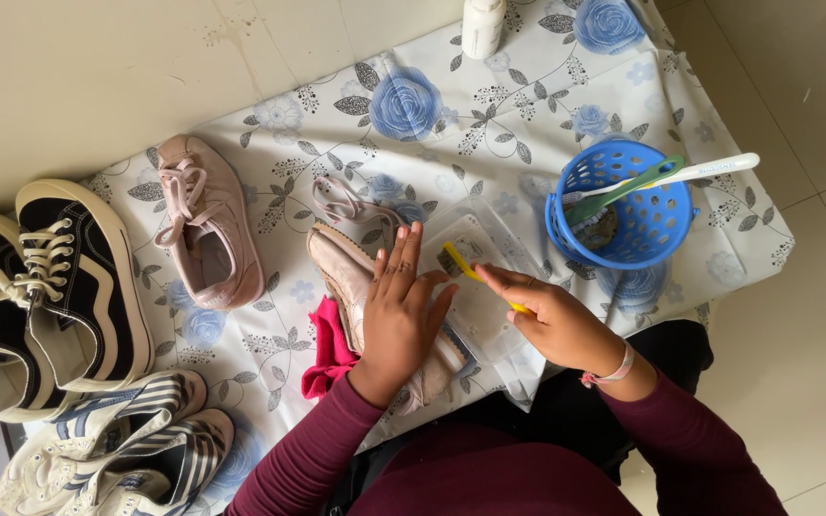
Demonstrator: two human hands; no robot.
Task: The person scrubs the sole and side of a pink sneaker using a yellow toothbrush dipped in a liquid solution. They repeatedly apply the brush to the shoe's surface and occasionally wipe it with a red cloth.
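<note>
My left hand (399, 311) lies flat, fingers apart, on a pink sneaker (351, 272) turned on its side, pinning it to the flowered cloth (489, 105). My right hand (556, 320) grips a yellow toothbrush (461, 263) whose head points toward the sneaker's sole, just above a clear plastic container (485, 311). A pink-red rag (329, 349) lies under the sneaker. The matching pink sneaker (207, 225) stands upright to the left.
A blue perforated basket (662, 234) at the right holds a green-and-white brush (681, 174). A white bottle (482, 24) stands at the cloth's far edge. Black-and-white sneakers (50, 287) and striped sneakers (117, 440) sit at the left on the tiled floor.
</note>
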